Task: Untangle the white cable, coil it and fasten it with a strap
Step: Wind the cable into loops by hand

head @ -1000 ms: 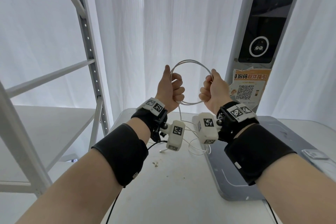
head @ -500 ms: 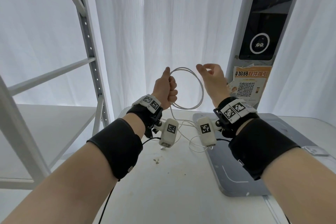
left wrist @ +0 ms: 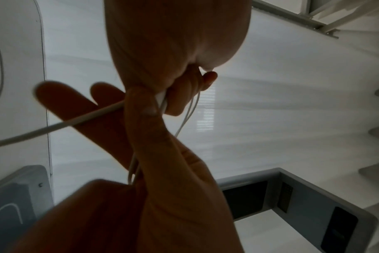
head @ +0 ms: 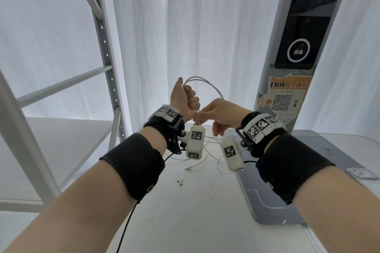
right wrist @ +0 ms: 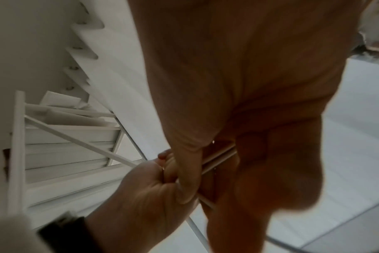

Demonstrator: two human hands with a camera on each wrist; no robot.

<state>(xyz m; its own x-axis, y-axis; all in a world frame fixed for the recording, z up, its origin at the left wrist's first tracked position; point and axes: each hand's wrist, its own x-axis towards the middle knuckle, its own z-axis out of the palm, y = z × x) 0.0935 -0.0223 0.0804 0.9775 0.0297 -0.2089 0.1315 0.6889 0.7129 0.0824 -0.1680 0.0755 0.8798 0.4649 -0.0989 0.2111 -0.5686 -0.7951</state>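
Note:
My left hand (head: 186, 98) is raised above the table in a fist and grips a loop of the white cable (head: 207, 83), which arcs up and to the right. My right hand (head: 218, 112) pinches the cable between thumb and fingertips just under the left fist. More cable hangs down and lies loose on the table (head: 185, 211); its plug end (head: 188, 167) rests there. In the left wrist view, a cable strand (left wrist: 76, 121) runs left from the meeting fingers. The right wrist view shows two cable strands (right wrist: 218, 158) under my thumb, with the left hand (right wrist: 141, 188) beside it.
A grey mat (head: 267, 201) covers the table's right side. A post with a QR sticker (head: 285, 96) stands behind it. A white metal shelf frame (head: 107, 63) rises at the left. White curtains hang behind. Small crumbs (head: 181, 183) lie mid-table.
My right hand let go of the loop's right side, opened, then came down and left to pinch the cable under the left fist. The left hand kept its grip.

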